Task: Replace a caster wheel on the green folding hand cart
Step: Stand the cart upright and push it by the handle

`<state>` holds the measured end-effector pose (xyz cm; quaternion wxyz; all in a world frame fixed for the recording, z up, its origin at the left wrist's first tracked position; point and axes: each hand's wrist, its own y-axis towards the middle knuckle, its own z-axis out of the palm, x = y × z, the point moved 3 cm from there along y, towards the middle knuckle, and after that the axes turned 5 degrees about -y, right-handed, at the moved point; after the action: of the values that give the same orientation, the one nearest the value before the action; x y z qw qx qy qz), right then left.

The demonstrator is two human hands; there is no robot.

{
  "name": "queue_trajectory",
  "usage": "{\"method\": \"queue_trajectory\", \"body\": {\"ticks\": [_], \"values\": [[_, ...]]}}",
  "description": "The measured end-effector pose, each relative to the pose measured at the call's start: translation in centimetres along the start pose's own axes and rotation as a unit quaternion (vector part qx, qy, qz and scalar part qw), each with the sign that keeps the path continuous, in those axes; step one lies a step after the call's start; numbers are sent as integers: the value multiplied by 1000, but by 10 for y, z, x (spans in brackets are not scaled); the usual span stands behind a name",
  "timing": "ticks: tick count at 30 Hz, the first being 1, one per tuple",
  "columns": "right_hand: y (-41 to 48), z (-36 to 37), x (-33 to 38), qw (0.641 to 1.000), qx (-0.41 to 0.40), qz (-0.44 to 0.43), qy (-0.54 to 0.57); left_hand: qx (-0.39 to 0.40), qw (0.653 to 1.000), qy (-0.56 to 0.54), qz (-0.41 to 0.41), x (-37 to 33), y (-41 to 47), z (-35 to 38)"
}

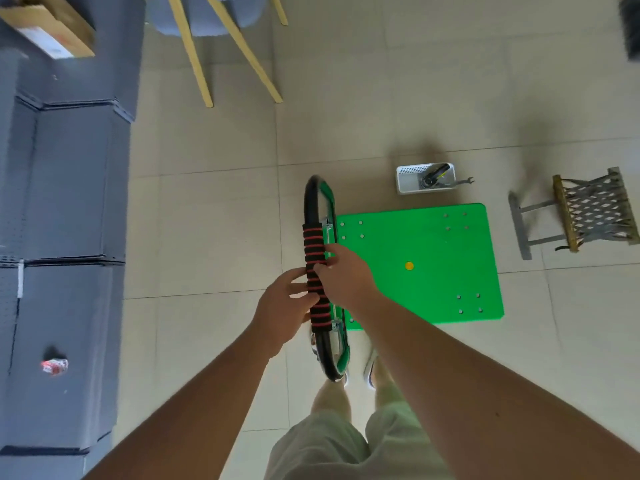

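Note:
The green hand cart (419, 265) stands on the tiled floor with its flat deck up, several bolt heads showing near its corners and a yellow dot in the middle. Its black handle (313, 216) rises upright at the left end, wrapped in a black grip with red rings. My left hand (285, 311) grips the lower part of that padded grip. My right hand (344, 275) holds the grip just above it, fingers curled round it. A white basket (408, 178) beyond the cart holds a black caster wheel (431, 176). A wrench (462, 182) lies beside the basket.
Dark grey storage boxes (62, 202) line the left side, with a cardboard box (48, 29) on top. A chair with wooden legs (221, 50) stands at the back. A small folding stool (581, 213) sits right of the cart. My legs and shoes (370, 368) are below the handle.

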<state>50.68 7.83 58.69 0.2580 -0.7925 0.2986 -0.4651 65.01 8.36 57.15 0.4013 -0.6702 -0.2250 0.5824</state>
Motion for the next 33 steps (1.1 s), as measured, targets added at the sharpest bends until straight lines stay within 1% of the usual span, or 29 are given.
{"method": "queue_trajectory", "body": {"ticks": [3, 5, 11, 14, 17, 20, 23, 29, 33], "values": [[-2, -8, 2, 1000, -10, 3, -15, 21, 1000, -3, -6, 1, 4, 8], [-3, -13, 1, 1000, -16, 6, -8, 29, 999, 22, 5, 3, 7, 15], [-5, -41, -13, 999, -36, 14, -13, 16, 998, 46, 39, 9, 11, 47], [-3, -62, -24, 999, -34, 26, -23, 24, 997, 60, 49, 8, 13, 69], [-3, -85, -36, 998, -35, 45, 17, 20, 989, 122, 81, 5, 12, 98], [-1, -107, -45, 997, -19, 59, -35, 7, 976, 191, 106, 0, 7, 129], [1, -123, -59, 996, -31, 81, 14, 8, 979, 182, 91, 1, 11, 152], [-1, -145, -72, 996, -36, 85, -13, 16, 978, 189, 93, -1, 14, 182], [0, -143, -72, 996, -28, 80, -16, 8, 977, 193, 96, -2, 11, 178]]}}
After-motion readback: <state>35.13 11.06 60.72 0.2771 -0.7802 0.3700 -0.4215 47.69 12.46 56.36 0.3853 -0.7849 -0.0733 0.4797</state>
